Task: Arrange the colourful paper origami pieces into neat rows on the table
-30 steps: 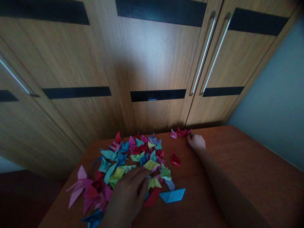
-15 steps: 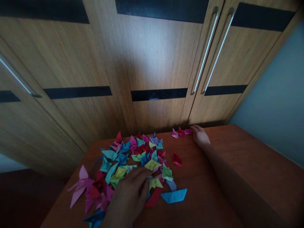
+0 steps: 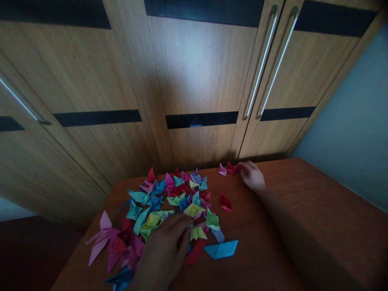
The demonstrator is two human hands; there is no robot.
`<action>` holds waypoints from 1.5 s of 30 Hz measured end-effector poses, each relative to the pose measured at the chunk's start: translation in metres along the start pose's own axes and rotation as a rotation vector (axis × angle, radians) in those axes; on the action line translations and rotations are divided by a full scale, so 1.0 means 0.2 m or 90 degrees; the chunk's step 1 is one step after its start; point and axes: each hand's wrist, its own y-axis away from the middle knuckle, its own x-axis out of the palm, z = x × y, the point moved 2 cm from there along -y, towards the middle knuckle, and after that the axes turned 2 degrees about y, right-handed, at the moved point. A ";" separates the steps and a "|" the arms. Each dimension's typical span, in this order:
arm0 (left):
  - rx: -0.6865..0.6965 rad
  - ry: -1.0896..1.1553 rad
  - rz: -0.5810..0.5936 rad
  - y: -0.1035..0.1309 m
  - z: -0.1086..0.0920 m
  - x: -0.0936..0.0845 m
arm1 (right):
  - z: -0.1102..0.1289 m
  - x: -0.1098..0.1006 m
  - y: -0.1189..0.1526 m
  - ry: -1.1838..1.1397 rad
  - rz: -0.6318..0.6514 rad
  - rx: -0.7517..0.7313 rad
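Many folded paper pieces in pink, red, blue, teal and yellow-green lie in a heap on the left of the wooden table [image 3: 257, 250]. My left hand [image 3: 168, 244] rests over the heap's front, its fingers curled beside a yellow piece [image 3: 198, 233]; what its fingertips hold is hidden. At the table's back edge, my right hand [image 3: 252, 175] has its fingers on a magenta piece [image 3: 239, 167], at the right end of a short row with a red piece [image 3: 230, 167] and a pink piece [image 3: 222, 169].
A single red piece [image 3: 225, 202] lies between the heap and my right arm. Near the front is a blue paper boat [image 3: 222, 249]. Wooden cabinet doors [image 3: 200, 68] with metal handles [image 3: 262, 64] rise behind the table, and a wall [image 3: 348, 129] stands at right.
My right hand has shifted slightly left and its fingers now cover part of the magenta piece. My left hand has hardly moved.
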 end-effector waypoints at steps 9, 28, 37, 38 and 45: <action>0.008 -0.001 -0.005 0.00 0.00 -0.02 | 0.04 0.02 0.00 0.112 0.156 0.095; 0.024 -0.002 -0.037 0.00 -0.01 -0.03 | -0.04 0.03 0.03 0.080 0.054 0.183; 0.017 0.003 -0.034 0.00 -0.01 -0.04 | -0.05 0.04 0.03 0.065 0.039 0.143; 0.015 0.004 -0.031 0.00 -0.01 -0.04 | -0.04 0.04 0.04 0.063 0.036 0.140; 0.000 0.000 -0.001 0.00 -0.01 -0.03 | -0.03 0.04 0.04 0.054 0.028 0.129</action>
